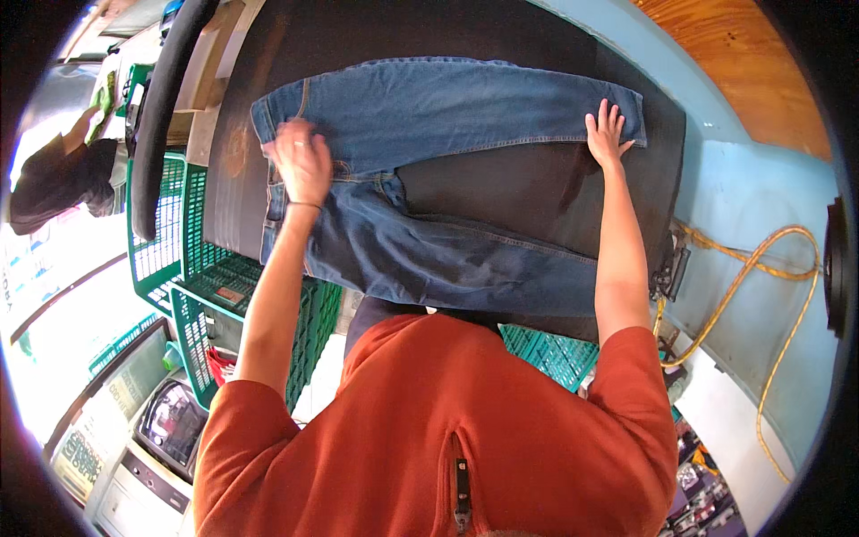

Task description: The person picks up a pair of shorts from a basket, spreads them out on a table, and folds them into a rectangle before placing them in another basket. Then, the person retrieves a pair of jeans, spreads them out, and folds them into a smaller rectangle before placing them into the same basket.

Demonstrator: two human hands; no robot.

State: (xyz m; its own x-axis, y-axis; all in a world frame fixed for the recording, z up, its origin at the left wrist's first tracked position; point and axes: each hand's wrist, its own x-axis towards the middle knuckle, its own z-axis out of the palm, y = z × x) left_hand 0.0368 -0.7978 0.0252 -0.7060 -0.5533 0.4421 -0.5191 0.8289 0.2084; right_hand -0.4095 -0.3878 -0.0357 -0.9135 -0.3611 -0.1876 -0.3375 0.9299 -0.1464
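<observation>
A pair of blue denim jeans lies spread on a dark, padded-looking table, waistband at the left and legs reaching right. My left hand, blurred and wearing a ring, is over the jeans near the waistband and fly; whether it pinches any cloth cannot be told. Near the hem of the far leg, my right hand rests with its fingers spread on the denim, holding nothing. The near leg runs under my right forearm, which hides part of it.
Green plastic crates stand left of the table, another crate below its near edge. A dark padded bar rises at the left. Yellow cord hangs by the blue wall at right. Another person is at far left.
</observation>
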